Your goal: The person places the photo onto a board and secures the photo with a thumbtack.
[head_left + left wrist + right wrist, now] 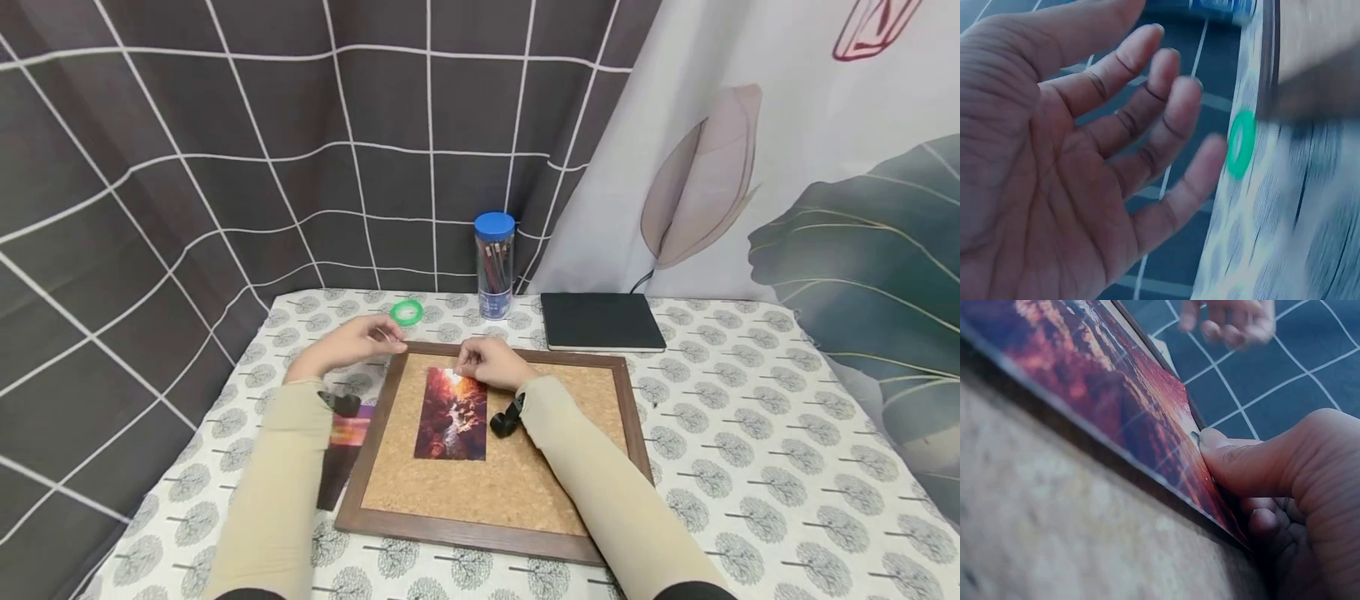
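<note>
A printed picture of a red, sunlit canyon lies over the left half of a wood-framed cork board. At its top edge my right hand pinches it, thumb on the printed face and the other fingers curled by the edge, as the right wrist view shows. In that view the picture is slanted above the cork. My left hand hovers by the board's upper left corner. Its fingers are loosely bent, with the palm bare in the left wrist view.
A green tape roll lies behind the left hand. Further back stand a blue-lidded tube of pencils and a flat black notebook-like item. Another colourful print sticks out left of the board. Tree-patterned cloth covers the table.
</note>
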Demonstrator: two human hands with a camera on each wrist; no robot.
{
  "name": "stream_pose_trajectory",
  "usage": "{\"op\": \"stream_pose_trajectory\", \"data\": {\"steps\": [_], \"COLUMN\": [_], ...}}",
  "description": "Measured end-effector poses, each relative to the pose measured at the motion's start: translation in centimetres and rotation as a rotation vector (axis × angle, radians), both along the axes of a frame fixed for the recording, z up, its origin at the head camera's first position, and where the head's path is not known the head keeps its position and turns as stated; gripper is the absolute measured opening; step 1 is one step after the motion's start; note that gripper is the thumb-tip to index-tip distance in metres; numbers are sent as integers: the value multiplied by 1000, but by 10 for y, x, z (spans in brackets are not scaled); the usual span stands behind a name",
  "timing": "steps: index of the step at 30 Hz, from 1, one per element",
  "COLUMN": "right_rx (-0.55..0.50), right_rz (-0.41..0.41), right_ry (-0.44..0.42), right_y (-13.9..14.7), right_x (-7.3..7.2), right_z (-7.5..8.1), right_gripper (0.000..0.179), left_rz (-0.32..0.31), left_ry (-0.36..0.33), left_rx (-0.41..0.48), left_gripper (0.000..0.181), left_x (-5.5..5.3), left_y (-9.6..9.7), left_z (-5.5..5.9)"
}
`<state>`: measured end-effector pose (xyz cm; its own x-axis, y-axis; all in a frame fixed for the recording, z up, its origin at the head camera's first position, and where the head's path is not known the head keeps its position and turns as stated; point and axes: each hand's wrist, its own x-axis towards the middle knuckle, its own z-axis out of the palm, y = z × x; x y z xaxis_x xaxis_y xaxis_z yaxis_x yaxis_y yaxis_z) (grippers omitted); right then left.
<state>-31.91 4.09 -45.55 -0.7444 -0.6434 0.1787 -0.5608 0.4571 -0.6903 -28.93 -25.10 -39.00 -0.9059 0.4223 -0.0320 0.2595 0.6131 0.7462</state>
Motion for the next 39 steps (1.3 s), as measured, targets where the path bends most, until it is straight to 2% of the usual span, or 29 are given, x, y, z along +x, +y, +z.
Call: {"op": "stream_pose_trajectory", "data": {"steps": [3,8,11,15,22,29,33,36,39], "right_rx": [-5,2,4,12,21,15,10,-7,-41], "right_rz": [-12,-12,-10,-17,-37,-31,-20,-13,15], "right_ry": [-2,-11,-26,-42,-39,-36,-56,-90,-146], "right_y": [3,1,0,-2,-1,-2,-1,2,8], "right_x": [-1,-2,-1,1,3,2,3,2,2], "right_z": [2,-1,-2,-1,0,-1,0,3,12], "right_gripper": [10,10,10,9,9,10,6,5,12], "left_rz": [13,24,21,17,-28,4,6,-41,-94], "left_ry": [13,-53,-111,-178,-168,-161,-163,-156,-156], "left_rx": [-70,-160,-184,-163,-149,-128,-172,-188,-150], "left_gripper": [31,43,52,59,54,46,33,20,12], "left_x": [9,33,45,54,60,68,70,66,63], "left_y": [-25,-59,-67,-69,-63,-60,-61,-65,-72], "left_z": [7,3,-3,-9,-18,-18,-16,-14,-9]}}
